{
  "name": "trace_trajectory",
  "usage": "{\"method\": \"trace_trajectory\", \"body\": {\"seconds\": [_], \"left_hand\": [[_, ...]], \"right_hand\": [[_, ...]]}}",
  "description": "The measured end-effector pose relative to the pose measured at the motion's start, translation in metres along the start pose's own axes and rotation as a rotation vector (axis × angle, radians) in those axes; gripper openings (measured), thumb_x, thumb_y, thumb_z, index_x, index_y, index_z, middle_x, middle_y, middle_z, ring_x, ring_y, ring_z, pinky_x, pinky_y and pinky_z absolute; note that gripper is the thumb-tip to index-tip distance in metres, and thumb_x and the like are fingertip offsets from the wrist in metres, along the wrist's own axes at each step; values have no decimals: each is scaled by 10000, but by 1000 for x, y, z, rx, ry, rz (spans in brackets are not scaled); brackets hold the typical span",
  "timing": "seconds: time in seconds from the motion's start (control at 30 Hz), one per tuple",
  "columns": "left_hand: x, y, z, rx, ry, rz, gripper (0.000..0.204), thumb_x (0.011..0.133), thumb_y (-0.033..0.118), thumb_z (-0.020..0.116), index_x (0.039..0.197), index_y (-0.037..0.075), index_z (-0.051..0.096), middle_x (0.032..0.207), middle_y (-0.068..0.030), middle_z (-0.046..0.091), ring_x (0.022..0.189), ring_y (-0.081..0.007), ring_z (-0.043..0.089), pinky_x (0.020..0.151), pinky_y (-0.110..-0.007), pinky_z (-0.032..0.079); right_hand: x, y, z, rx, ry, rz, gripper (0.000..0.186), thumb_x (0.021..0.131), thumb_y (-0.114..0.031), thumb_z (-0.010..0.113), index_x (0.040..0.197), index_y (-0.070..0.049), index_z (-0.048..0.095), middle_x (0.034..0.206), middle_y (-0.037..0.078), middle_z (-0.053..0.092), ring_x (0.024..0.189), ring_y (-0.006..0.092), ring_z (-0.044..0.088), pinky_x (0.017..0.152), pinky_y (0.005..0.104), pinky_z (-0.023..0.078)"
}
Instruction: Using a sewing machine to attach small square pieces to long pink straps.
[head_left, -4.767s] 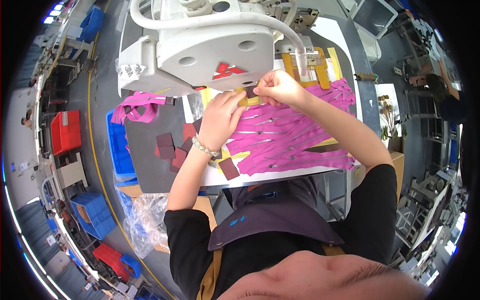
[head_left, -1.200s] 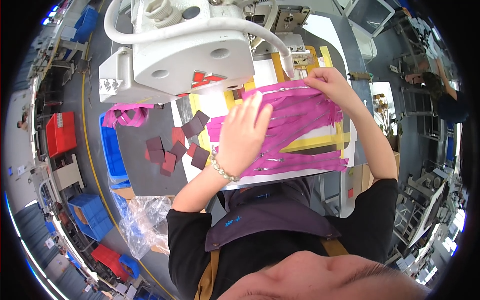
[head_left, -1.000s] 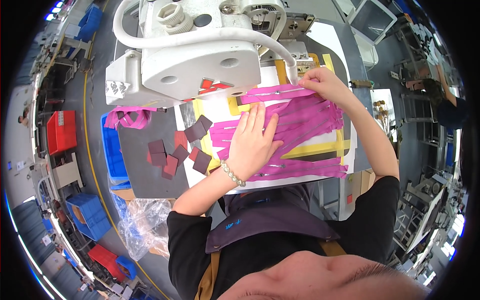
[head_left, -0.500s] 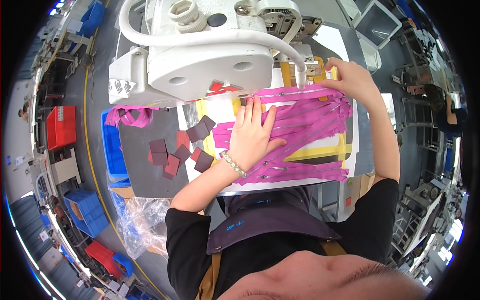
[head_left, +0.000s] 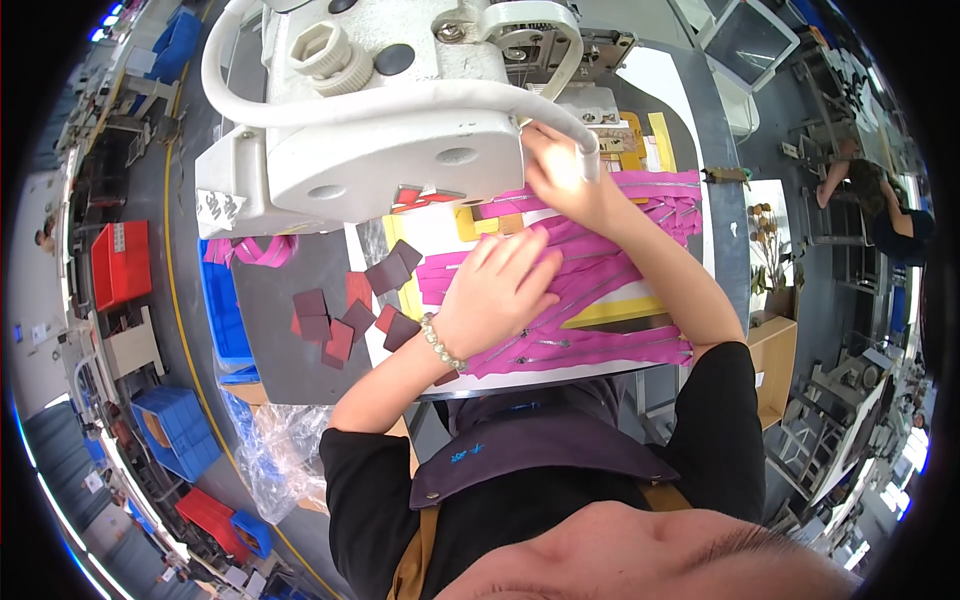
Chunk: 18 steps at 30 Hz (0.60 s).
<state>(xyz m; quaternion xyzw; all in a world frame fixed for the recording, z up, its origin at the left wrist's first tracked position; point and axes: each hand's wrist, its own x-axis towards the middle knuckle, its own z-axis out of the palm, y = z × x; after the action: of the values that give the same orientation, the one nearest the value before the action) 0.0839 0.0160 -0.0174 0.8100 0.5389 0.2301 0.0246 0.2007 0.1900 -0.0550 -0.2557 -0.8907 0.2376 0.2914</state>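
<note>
Magenta zippers point(head_left: 605, 262) with metal teeth lie in a loose layer on a white board with yellow tape, in front of a white sewing machine point(head_left: 400, 165). My left hand point(head_left: 500, 285) rests over their left part, palm down, fingers stretched out and a little apart, slightly blurred. Beside the machine head, my right hand point(head_left: 570, 185) reaches over the far zipper. The white hose point(head_left: 588, 160) and the machine head cover part of its fingers, so whether they hold anything is hidden. Left of the zippers, several dark red and maroon square patches point(head_left: 312, 318) are scattered.
More magenta zippers point(head_left: 262, 250) hang at the table's left end, above a blue bin point(head_left: 225, 310). Clear plastic wrap point(head_left: 285, 450) lies below the bin. At the right stand a cardboard box point(head_left: 772, 365) and a screen point(head_left: 750, 42). Another person point(head_left: 870, 195) is farther right.
My right hand has moved left from the right end of the far zipper to beside the machine head. The left hand has drawn back a little toward me. The whole view has shifted slightly.
</note>
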Motion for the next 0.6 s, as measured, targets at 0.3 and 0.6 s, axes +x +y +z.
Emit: {"method": "trace_trajectory", "body": {"seconds": [0.3,0.6], "left_hand": [[-9,-19,-11,11,220,355,259,745,231,722,963,100,676,1051,-51,648,971,-180,615,831,-326,454],[-13,-23,1,22,104,181,323,734,249,721,972,40,657,1086,-118,628,1026,-243,598,852,-373,469]], "right_hand": [[-9,-12,-41,338,-443,-68,159,742,23,520,845,-82,581,877,50,605,892,243,563,919,344,362],[-27,-20,-48,127,-321,7,142,775,-93,659,913,-126,652,924,24,638,948,243,570,952,395,350]]}}
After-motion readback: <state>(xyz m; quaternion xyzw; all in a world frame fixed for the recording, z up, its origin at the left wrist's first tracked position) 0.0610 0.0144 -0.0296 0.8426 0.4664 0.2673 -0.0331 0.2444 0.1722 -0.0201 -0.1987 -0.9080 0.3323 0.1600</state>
